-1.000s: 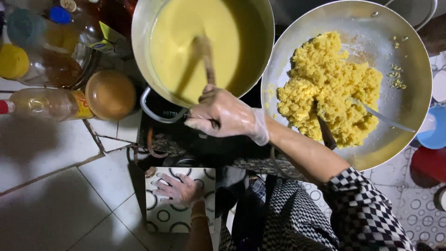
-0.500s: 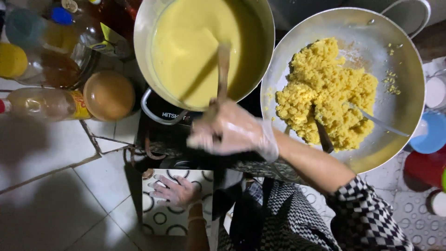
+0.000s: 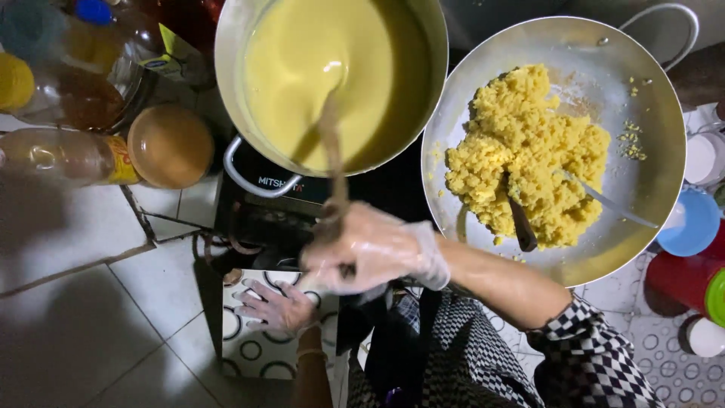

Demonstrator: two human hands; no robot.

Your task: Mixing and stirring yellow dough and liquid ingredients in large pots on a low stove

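A large metal pot [image 3: 234,113] of smooth yellow batter sits on a black stove [image 3: 279,200]. My right hand [image 3: 374,253], in a clear plastic glove, is shut on a wooden stirring stick [image 3: 331,162] whose far end dips into the batter. The stick is blurred with motion. My left hand [image 3: 276,306], also gloved, rests flat with fingers spread on a white ring-patterned surface [image 3: 253,344] just below the stove. To the right stands a wide metal pan [image 3: 649,196] with a heap of crumbly yellow mash [image 3: 521,151], a dark-handled utensil [image 3: 521,223] and a metal spoon [image 3: 604,200] lying in it.
At left stand a plastic bottle of amber liquid [image 3: 60,155], a jar with a brown lid [image 3: 170,146], a yellow lid [image 3: 13,79] and a blue cap [image 3: 94,10]. Blue [image 3: 691,223], red [image 3: 676,279] and green [image 3: 716,296] containers sit at right. Tiled floor [image 3: 83,302] lies below.
My right hand has swung the stick through the batter from the right toward the middle and drawn back toward me. My left hand has stayed on the patterned surface.
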